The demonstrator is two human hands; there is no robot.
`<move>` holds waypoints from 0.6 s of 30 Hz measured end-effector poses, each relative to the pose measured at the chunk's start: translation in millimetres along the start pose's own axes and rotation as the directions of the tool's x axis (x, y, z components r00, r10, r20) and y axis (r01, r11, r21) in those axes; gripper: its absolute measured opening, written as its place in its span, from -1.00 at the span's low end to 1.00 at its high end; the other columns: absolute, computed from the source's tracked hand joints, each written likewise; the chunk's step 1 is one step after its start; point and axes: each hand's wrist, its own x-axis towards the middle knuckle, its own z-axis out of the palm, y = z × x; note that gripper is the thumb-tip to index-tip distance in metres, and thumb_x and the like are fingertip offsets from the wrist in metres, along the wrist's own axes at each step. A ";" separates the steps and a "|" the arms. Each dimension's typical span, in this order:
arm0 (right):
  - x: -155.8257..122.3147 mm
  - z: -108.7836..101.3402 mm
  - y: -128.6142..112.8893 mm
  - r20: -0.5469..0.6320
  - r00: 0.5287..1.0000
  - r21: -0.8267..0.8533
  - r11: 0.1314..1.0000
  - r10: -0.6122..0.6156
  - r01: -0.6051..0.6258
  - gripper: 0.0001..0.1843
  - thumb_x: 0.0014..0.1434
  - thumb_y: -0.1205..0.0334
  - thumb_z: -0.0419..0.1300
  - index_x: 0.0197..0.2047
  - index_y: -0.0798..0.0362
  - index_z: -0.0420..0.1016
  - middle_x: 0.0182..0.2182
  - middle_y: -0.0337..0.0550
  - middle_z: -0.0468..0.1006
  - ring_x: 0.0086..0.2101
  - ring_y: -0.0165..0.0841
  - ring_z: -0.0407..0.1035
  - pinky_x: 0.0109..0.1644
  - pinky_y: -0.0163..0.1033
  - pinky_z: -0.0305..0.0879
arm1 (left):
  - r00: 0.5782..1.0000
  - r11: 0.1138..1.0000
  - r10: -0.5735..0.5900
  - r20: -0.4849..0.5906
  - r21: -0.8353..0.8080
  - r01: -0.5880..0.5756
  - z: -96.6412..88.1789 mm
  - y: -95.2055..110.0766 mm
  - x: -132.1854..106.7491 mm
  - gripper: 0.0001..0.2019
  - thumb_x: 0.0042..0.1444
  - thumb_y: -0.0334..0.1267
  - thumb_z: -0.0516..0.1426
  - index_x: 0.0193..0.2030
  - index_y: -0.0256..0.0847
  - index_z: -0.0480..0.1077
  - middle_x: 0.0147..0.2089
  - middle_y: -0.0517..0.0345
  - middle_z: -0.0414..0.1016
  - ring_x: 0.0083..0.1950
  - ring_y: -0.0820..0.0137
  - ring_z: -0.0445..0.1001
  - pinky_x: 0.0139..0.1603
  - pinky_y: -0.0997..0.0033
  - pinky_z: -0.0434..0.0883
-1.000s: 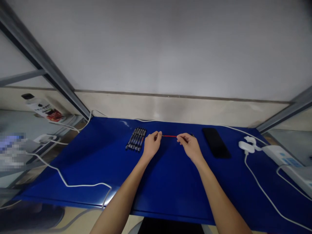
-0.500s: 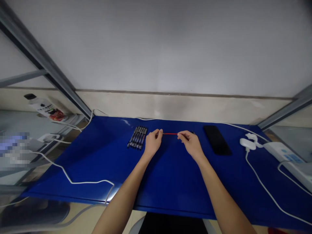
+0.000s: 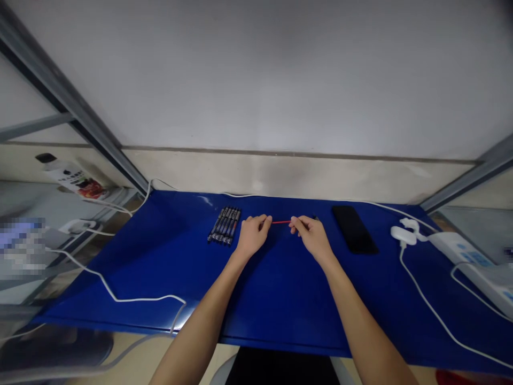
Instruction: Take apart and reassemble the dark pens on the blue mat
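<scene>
A thin red pen refill (image 3: 281, 222) stretches level between my two hands above the blue table. My left hand (image 3: 253, 233) is closed, with thumb and finger pinching its left end. Its right end is pinched in my right hand (image 3: 310, 232), also closed. Several dark click pens (image 3: 224, 226) lie side by side in a row, just left of my left hand. A small dark piece (image 3: 316, 218) peeks out behind my right hand, mostly hidden, and I cannot make out what it is.
A black phone (image 3: 354, 229) lies right of my right hand. Beyond it are a white charger (image 3: 404, 235) with cables and a white power strip (image 3: 465, 254). A white cable (image 3: 140, 300) crosses the table's left front. A bottle (image 3: 72, 176) stands far left.
My left hand's grip now covers the dark end of the refill that showed before. The gap between my hands is slightly narrower. The view has shifted a little.
</scene>
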 end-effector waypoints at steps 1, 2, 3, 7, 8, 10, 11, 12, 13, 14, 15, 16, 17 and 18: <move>-1.1 1.3 -1.2 0.019 1.000 -0.013 1.000 -0.013 0.014 -0.58 0.25 -0.10 0.08 -0.43 0.03 0.53 -0.52 -0.16 0.53 -0.48 -0.34 0.37 -0.33 -0.23 0.25 | 0.998 0.998 0.050 0.023 0.031 -0.050 0.9 1.1 -1.0 -0.59 0.35 -0.07 -0.08 -0.48 -0.20 0.30 -0.52 0.20 0.32 -0.42 0.41 0.24 -0.30 0.42 0.05; -2.1 3.0 -2.3 0.041 0.999 -0.020 0.999 -0.026 0.027 -0.59 0.25 -0.08 0.08 -0.43 0.02 0.52 -0.52 -0.17 0.53 -0.47 -0.34 0.38 -0.32 -0.23 0.25 | 0.995 0.994 0.091 0.048 0.054 -0.094 1.8 2.1 -2.0 -0.60 0.35 -0.08 -0.08 -0.46 -0.20 0.32 -0.50 0.19 0.35 -0.40 0.40 0.25 -0.28 0.41 0.04; -3.0 4.8 -3.3 0.064 0.997 -0.025 0.999 -0.036 0.038 -0.59 0.25 -0.08 0.09 -0.44 0.02 0.51 -0.52 -0.18 0.53 -0.47 -0.33 0.39 -0.31 -0.23 0.25 | 0.990 0.990 0.121 0.073 0.068 -0.126 2.6 2.7 -2.8 -0.61 0.36 -0.09 -0.08 -0.44 -0.19 0.33 -0.47 0.18 0.38 -0.38 0.39 0.25 -0.27 0.41 0.03; -3.4 7.0 -4.4 0.101 0.993 -0.046 0.997 -0.054 0.059 -0.58 0.28 -0.10 0.04 -0.39 0.00 0.52 -0.48 -0.16 0.55 -0.42 -0.28 0.42 -0.28 -0.21 0.26 | 0.980 0.986 0.146 0.133 0.063 -0.155 2.9 2.1 -3.3 -0.63 0.38 -0.11 -0.10 -0.38 -0.19 0.35 -0.42 0.17 0.42 -0.35 0.38 0.25 -0.26 0.40 0.01; -2.4 5.2 -2.9 0.074 0.995 -0.068 0.995 -0.064 0.069 -0.59 0.28 -0.11 0.04 -0.34 -0.01 0.53 -0.44 -0.14 0.57 -0.39 -0.27 0.43 -0.25 -0.20 0.27 | 0.982 0.986 0.142 0.127 0.065 -0.151 2.4 1.6 -3.0 -0.63 0.38 -0.11 -0.10 -0.38 -0.19 0.34 -0.42 0.17 0.43 -0.34 0.38 0.25 -0.25 0.40 0.01; 0.5 -1.3 4.1 -0.047 0.994 -0.159 0.983 -0.101 0.093 -0.61 0.28 -0.11 0.05 -0.22 -0.01 0.54 -0.33 -0.08 0.58 -0.30 -0.22 0.43 -0.17 -0.16 0.29 | 0.986 0.987 0.132 0.097 0.081 -0.140 1.3 1.0 -2.3 -0.62 0.38 -0.09 -0.10 -0.38 -0.19 0.34 -0.42 0.17 0.43 -0.34 0.37 0.25 -0.25 0.39 0.01; 2.2 -5.6 9.8 -0.129 0.982 -0.246 0.964 -0.140 0.105 -0.63 0.27 -0.10 0.07 -0.18 0.00 0.54 -0.27 -0.04 0.58 -0.24 -0.18 0.41 -0.10 -0.12 0.28 | 0.989 0.987 0.127 0.082 0.091 -0.134 1.0 0.9 -2.1 -0.62 0.38 -0.08 -0.10 -0.38 -0.19 0.34 -0.42 0.17 0.42 -0.33 0.37 0.25 -0.25 0.39 0.01; 3.8 -10.1 16.5 -0.224 0.958 -0.348 0.933 -0.177 0.091 -0.63 0.25 -0.08 0.10 -0.18 0.04 0.53 -0.25 0.02 0.55 -0.19 -0.13 0.38 -0.04 -0.06 0.25 | 0.990 0.987 0.121 0.068 0.101 -0.128 0.9 0.9 -1.9 -0.62 0.38 -0.08 -0.10 -0.38 -0.19 0.34 -0.42 0.17 0.42 -0.33 0.37 0.25 -0.25 0.39 0.02; 5.1 -14.5 24.0 -0.305 0.931 -0.440 0.897 -0.199 0.048 -0.61 0.23 -0.06 0.12 -0.14 0.08 0.52 -0.23 0.09 0.53 -0.15 -0.08 0.34 0.00 -0.01 0.23 | 0.992 0.987 0.116 0.056 0.109 -0.121 1.1 0.9 -1.9 -0.62 0.38 -0.08 -0.10 -0.38 -0.19 0.34 -0.42 0.17 0.42 -0.33 0.37 0.25 -0.25 0.39 0.02; 6.1 -18.6 31.5 -0.372 0.905 -0.511 0.859 -0.206 -0.014 -0.58 0.22 -0.05 0.13 -0.07 0.13 0.50 -0.19 0.17 0.50 -0.10 -0.02 0.30 0.01 0.05 0.20 | 0.993 0.986 0.111 0.045 0.117 -0.115 1.4 0.8 -1.9 -0.62 0.38 -0.08 -0.10 -0.38 -0.18 0.34 -0.42 0.17 0.42 -0.34 0.36 0.25 -0.25 0.39 0.02; 6.7 -22.0 38.6 -0.421 0.884 -0.561 0.824 -0.202 -0.079 -0.55 0.21 -0.03 0.14 -0.03 0.17 0.48 -0.12 0.25 0.45 -0.07 0.04 0.25 0.00 0.09 0.19 | 0.994 0.986 0.106 0.035 0.124 -0.110 1.8 0.7 -2.0 -0.62 0.38 -0.08 -0.10 -0.38 -0.18 0.34 -0.43 0.17 0.41 -0.34 0.36 0.25 -0.25 0.39 0.03; 7.2 -24.7 44.6 -0.446 0.878 -0.594 0.792 -0.177 -0.142 -0.55 0.19 -0.01 0.15 -0.04 0.19 0.48 -0.08 0.31 0.41 -0.05 0.08 0.22 -0.03 0.11 0.19 | 0.994 0.986 0.102 0.025 0.132 -0.105 2.3 0.5 -2.1 -0.62 0.38 -0.08 -0.10 -0.39 -0.19 0.34 -0.43 0.16 0.41 -0.34 0.36 0.26 -0.25 0.39 0.03; 7.4 -26.6 49.2 -0.457 0.878 -0.614 0.764 -0.139 -0.199 -0.59 0.19 0.02 0.15 -0.08 0.19 0.49 -0.07 0.32 0.40 -0.04 0.10 0.20 -0.06 0.12 0.19 | 0.995 0.985 0.099 0.017 0.140 -0.101 2.6 0.4 -2.2 -0.61 0.38 -0.08 -0.10 -0.39 -0.19 0.34 -0.43 0.16 0.41 -0.34 0.37 0.26 -0.26 0.39 0.03; 7.8 -27.8 52.0 -0.456 0.884 -0.626 0.742 -0.100 -0.238 -0.65 0.18 0.05 0.15 -0.14 0.17 0.50 -0.06 0.32 0.38 -0.03 0.11 0.19 -0.08 0.12 0.18 | 0.995 0.984 0.098 0.009 0.148 -0.098 2.8 0.3 -2.3 -0.61 0.38 -0.08 -0.10 -0.40 -0.19 0.33 -0.44 0.16 0.40 -0.35 0.37 0.26 -0.26 0.39 0.04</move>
